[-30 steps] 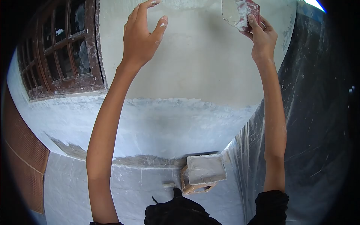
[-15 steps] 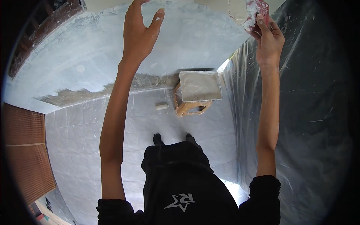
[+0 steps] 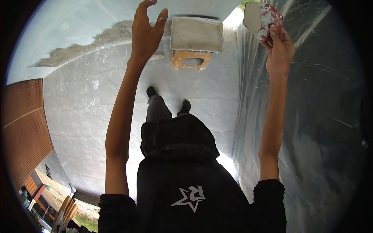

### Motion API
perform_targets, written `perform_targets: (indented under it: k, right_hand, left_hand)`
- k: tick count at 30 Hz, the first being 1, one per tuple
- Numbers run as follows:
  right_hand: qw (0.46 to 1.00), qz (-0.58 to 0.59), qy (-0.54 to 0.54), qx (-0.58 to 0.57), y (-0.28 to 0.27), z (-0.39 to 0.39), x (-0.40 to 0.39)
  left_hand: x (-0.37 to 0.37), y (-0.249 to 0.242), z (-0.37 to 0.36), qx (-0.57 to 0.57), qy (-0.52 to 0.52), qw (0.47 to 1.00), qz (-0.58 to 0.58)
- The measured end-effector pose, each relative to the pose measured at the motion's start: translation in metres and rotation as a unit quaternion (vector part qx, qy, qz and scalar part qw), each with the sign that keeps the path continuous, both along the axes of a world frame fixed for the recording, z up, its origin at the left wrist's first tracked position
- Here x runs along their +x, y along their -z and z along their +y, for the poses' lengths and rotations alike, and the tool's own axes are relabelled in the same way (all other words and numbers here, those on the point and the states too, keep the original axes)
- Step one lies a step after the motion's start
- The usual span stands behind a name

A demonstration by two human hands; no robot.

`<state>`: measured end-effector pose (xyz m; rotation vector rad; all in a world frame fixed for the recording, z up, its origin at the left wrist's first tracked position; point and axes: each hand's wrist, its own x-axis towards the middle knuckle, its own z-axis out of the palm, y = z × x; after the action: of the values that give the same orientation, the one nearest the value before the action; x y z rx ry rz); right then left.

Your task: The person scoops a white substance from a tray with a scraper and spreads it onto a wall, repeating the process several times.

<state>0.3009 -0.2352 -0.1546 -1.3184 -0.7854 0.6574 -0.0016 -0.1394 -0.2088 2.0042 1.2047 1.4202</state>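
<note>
My right hand (image 3: 280, 52), raised at the upper right, pinches a red scraper (image 3: 275, 18) between thumb and fingers. Pale grey putty (image 3: 253, 17) covers the scraper's left side, and white smears coat the rest. At the upper left is my left hand (image 3: 147, 33), holding nothing, its thumb and fingers apart; some fingertips are cut off by the frame's top edge. Between the hands, lower down in the room, a rectangular tray (image 3: 197, 49) of smooth grey putty rests on an orange-brown stool (image 3: 176, 59) spattered with white.
A partly coated wall (image 3: 83, 33) curves along the top left. Dark plastic sheeting (image 3: 311, 116) hangs on the right. Grey sheeting (image 3: 93, 124) covers the floor, where a small pale block (image 3: 157, 57) lies beside the stool. A brown slatted blind (image 3: 27, 124) is at the left.
My view has tilted down and back, so the tray and stool sit higher in it and less wall shows. One foot is now ahead of the other. The scraper stays in my right hand.
</note>
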Motion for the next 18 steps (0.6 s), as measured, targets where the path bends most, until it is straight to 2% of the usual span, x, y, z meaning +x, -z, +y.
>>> perform_targets:
  k: [6, 9, 16, 18]
  right_hand:
    - [0.997, 0.036, -0.013, -0.074, 0.052, -0.004, 0.019]
    - [0.990, 0.061, 0.023, -0.127, 0.083, 0.002, 0.020]
    - [0.969, 0.056, 0.048, -0.236, 0.178, 0.026, 0.032]
    - [0.961, 0.020, 0.015, -0.276, 0.211, 0.037, 0.039]
  left_hand:
    - [0.022, 0.048, -0.021, -0.084, 0.003, 0.996, 0.038]
    - [0.031, 0.078, -0.012, -0.125, 0.012, 0.992, 0.029]
    - [0.052, 0.186, 0.017, -0.262, 0.025, 0.964, 0.031]
    - [0.059, 0.223, 0.020, -0.297, 0.028, 0.954, 0.037]
